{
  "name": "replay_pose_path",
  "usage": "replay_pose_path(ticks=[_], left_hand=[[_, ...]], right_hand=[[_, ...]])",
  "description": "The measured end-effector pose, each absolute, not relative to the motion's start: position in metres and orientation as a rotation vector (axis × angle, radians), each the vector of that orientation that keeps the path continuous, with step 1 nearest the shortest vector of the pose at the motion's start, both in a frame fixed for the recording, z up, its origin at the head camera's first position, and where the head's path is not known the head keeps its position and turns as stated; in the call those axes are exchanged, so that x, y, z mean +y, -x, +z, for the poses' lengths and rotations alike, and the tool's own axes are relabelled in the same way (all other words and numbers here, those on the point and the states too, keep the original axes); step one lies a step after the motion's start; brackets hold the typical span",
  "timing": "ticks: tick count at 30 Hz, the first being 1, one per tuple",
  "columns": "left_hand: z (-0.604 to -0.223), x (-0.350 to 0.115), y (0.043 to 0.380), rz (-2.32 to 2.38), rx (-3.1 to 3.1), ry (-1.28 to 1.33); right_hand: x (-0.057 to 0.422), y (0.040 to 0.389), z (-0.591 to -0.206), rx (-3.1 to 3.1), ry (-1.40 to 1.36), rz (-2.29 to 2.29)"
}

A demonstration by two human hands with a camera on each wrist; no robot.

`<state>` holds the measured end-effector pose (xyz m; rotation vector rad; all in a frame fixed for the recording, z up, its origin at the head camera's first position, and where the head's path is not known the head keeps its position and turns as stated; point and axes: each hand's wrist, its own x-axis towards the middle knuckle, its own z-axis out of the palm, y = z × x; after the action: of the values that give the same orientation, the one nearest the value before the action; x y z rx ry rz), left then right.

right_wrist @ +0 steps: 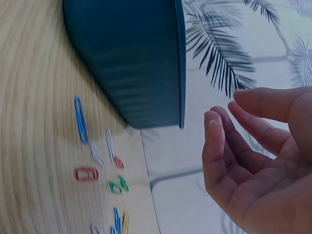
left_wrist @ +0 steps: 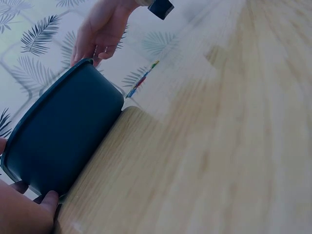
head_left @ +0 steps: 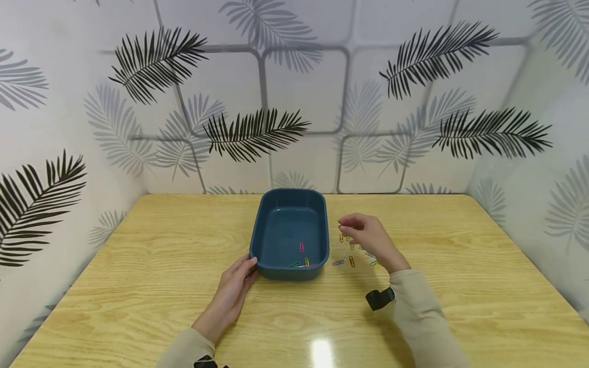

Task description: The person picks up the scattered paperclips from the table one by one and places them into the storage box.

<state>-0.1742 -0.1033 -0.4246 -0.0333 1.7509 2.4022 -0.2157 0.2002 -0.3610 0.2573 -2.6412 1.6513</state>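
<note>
A dark blue plastic bin (head_left: 289, 275) stands on the wooden table. My left hand (head_left: 233, 289) grips its near left corner, the thumb at the rim and the fingers against the outside. Inside the bin lie several paper clips, among them a pink paper clip (head_left: 301, 247) and a yellow paper clip (head_left: 307, 262). Right of the bin, my right hand (head_left: 371, 239) hovers above loose paper clips. Its fingers are loosely bent, thumb and fingertips apart, with nothing visible between them in the right wrist view. A red paper clip (right_wrist: 87, 173) and a blue paper clip (right_wrist: 81, 120) lie below it.
More paper clips (head_left: 371, 261) lie scattered on the table under the right hand, partly hidden by it. The wooden tabletop (head_left: 175, 245) reaches back to a wall (head_left: 303, 87) with a leaf pattern. Each wrist wears a black camera (head_left: 380, 298).
</note>
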Motion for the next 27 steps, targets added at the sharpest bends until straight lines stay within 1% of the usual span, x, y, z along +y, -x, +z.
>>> replay_pose_path(ticks=[7,17,22,27], left_hand=[[-0.425,-0.103,0.174,2.394,1.758,0.035],[-0.426,-0.103,0.173,2.399,1.756,0.062],[-0.425,-0.103,0.172,2.392,1.762,0.063],[-0.425,-0.103,0.173,2.399,1.757,0.052]], right_hand=[[0.219,0.219,-0.364,-2.776,-0.256,1.535],[0.244,0.216,-0.368,-3.041,-0.421,1.137],[0.251,0.214,-0.371,-3.146,-0.393,0.991],[0.251,0.214,-0.375,-3.219,-0.309,0.928]])
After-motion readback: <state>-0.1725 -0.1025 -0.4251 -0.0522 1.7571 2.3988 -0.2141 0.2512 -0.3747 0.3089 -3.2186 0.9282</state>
